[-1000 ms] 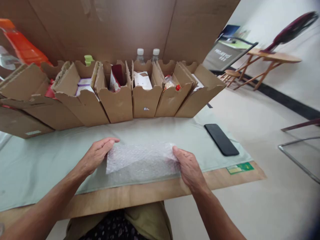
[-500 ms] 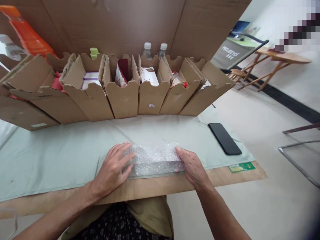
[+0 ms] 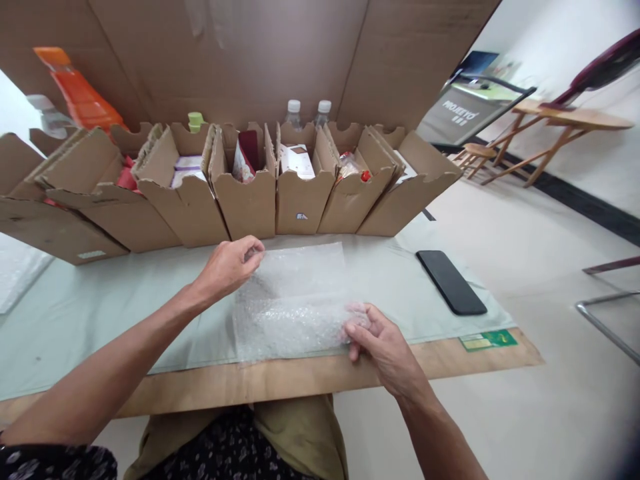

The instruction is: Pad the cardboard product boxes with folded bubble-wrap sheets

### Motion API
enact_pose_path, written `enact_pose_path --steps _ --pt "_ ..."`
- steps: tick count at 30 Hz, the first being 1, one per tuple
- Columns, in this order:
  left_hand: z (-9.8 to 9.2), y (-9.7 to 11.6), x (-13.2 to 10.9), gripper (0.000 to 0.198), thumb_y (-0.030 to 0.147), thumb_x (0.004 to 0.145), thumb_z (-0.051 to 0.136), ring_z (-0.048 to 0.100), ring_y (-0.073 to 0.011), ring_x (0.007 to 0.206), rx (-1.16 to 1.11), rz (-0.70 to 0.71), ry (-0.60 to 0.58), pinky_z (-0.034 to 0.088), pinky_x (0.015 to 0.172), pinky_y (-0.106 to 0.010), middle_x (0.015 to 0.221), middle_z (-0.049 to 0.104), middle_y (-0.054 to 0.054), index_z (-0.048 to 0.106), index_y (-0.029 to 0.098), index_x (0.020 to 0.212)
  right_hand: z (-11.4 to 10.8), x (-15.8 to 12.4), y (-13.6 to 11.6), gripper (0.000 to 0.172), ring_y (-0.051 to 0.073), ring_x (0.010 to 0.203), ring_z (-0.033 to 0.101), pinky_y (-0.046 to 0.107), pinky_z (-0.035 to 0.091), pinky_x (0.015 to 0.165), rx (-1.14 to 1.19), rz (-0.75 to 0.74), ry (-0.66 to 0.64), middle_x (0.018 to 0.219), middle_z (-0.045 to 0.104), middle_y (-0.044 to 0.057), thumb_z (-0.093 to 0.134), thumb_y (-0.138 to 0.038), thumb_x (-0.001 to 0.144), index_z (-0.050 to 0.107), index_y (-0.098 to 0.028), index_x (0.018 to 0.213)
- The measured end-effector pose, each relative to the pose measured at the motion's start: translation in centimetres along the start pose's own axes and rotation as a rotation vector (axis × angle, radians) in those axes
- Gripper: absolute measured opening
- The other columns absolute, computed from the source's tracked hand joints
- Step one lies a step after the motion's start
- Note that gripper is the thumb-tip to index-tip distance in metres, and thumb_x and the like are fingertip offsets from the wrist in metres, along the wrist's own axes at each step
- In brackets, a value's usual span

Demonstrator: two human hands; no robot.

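Observation:
A clear bubble wrap sheet (image 3: 295,307) lies on the pale green cloth (image 3: 200,333) in front of me. Its far half is a single flat layer, while the near half looks thicker, as if doubled over. At its far left corner, my left hand (image 3: 230,267) is closed with thumb and fingers pinching the plastic. My right hand (image 3: 383,347) grips the near right edge, its thumb on top and fingers curled beneath. Whether anything lies inside the wrap I cannot tell.
Several open cardboard bins (image 3: 245,210) with packets stand in a row along the back, before a tall cardboard panel (image 3: 280,60). A black phone (image 3: 451,283) lies at the right, near a green card (image 3: 487,340). More bubble wrap (image 3: 17,270) sits at the far left.
The bubble wrap was a narrow folded strip and now spreads wider, its far edge nearer the bins. My left hand has moved away from me and closed on its corner; my right hand still grips its side.

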State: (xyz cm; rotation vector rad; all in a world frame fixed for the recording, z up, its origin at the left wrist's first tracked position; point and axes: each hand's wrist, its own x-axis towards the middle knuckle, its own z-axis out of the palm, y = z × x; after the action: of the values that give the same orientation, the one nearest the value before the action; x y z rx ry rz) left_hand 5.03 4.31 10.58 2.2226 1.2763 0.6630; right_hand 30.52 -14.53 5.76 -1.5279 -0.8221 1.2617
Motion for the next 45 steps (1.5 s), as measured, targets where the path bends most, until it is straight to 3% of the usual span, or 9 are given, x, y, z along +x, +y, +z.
enact_pose_path --steps 4,8,15,22,25,28,31,39,45 --pt "0.9 -0.3 -0.9 0.034 0.025 0.087 0.063 0.061 -0.033 0.119 0.059 0.138 0.078 0.045 0.104 -0.049 0.123 0.071 -0.014 0.068 0.019 0.12 -0.3 -1.8 0.1 0.093 0.012 0.049 0.054 0.027 0.043 0.056 -0.023 0.046 0.035 0.072 0.068 -0.003 0.082 -0.058 0.077 0.041 -0.016 0.15" --pt "1.2 -0.6 -7.2 0.041 0.033 0.093 0.065 0.055 -0.0337 0.134 0.051 0.392 -0.166 0.045 0.112 -0.054 0.142 0.062 -0.014 0.064 0.024 0.133 -0.7 -3.6 1.1 0.103 0.013 0.056 0.055 0.028 0.049 0.057 0.004 0.039 0.065 0.077 0.066 -0.004 0.079 -0.053 0.084 0.021 -0.025 0.164" --pt "3.2 -1.0 -14.9 0.096 0.028 0.074 0.079 0.04 -0.0418 0.149 0.166 0.463 -0.253 0.032 0.122 -0.068 0.163 0.044 -0.016 0.036 0.025 0.159 -1.0 -4.5 2.5 0.052 0.023 0.08 0.067 0.036 0.058 0.072 -0.022 -0.058 0.009 0.095 0.074 0.008 0.079 -0.057 0.084 0.072 -0.024 0.124" --pt "1.5 -1.5 -13.4 0.054 0.011 0.093 0.054 0.074 -0.0241 0.107 -0.088 0.366 0.009 0.05 0.111 -0.05 0.11 0.079 -0.005 0.054 0.028 0.144 -0.7 -6.1 -0.3 0.048 0.024 0.079 0.065 0.039 0.056 0.076 0.161 -0.11 -0.088 0.104 0.076 0.012 0.075 -0.056 0.087 0.071 -0.026 0.124" --pt "0.1 -0.8 -12.3 0.041 0.026 0.095 0.059 0.074 -0.0189 0.082 -0.187 0.081 0.001 0.059 0.072 -0.028 0.092 0.078 -0.002 0.062 0.027 0.135 -0.6 -5.8 -1.1 0.049 0.025 0.08 0.065 0.04 0.055 0.074 0.171 -0.126 -0.117 0.104 0.075 0.012 0.073 -0.056 0.089 0.068 -0.027 0.128" --pt "-0.1 -0.4 -11.1 0.043 0.035 0.091 0.061 0.068 -0.0175 0.068 -0.206 -0.13 -0.033 0.044 0.047 -0.022 0.084 0.076 -0.001 0.064 0.024 0.133 -0.2 -4.4 -1.5 0.065 0.028 0.095 0.068 0.039 0.055 0.074 0.179 -0.154 -0.104 0.113 0.074 0.013 0.072 -0.055 0.09 0.053 -0.027 0.145" --pt "0.6 -1.0 -10.3 0.048 0.039 0.089 0.057 0.066 -0.0187 0.069 -0.194 -0.197 -0.092 0.051 0.061 -0.027 0.082 0.075 -0.002 0.062 0.02 0.133 0.1 -2.8 -1.4 0.08 0.029 0.103 0.068 0.038 0.055 0.075 0.117 -0.203 -0.004 0.119 0.073 0.012 0.073 -0.052 0.09 0.036 -0.029 0.156" --pt "1.1 -3.2 -11.1 0.062 0.055 0.088 0.055 0.061 -0.0183 0.064 0.116 -0.302 -0.073 0.046 0.065 -0.032 0.091 0.071 -0.001 0.053 0.021 0.141 -2.9 -0.4 0.9 0.032 0.026 0.088 0.065 0.04 0.052 0.075 -0.66 -0.341 0.331 0.101 0.073 0.01 0.063 -0.047 0.094 0.071 -0.022 0.111" --pt "1.2 -2.8 -11.1 0.037 0.058 0.086 0.053 0.064 -0.0252 0.082 0.371 -0.388 -0.108 0.041 0.068 -0.034 0.091 0.07 -0.005 0.066 0.023 0.09 -2.0 2.8 1.6 0.034 0.034 0.107 0.062 0.053 0.049 0.093 -1.122 -0.521 0.329 0.121 0.071 0.014 0.058 -0.045 0.098 0.071 -0.018 0.113"
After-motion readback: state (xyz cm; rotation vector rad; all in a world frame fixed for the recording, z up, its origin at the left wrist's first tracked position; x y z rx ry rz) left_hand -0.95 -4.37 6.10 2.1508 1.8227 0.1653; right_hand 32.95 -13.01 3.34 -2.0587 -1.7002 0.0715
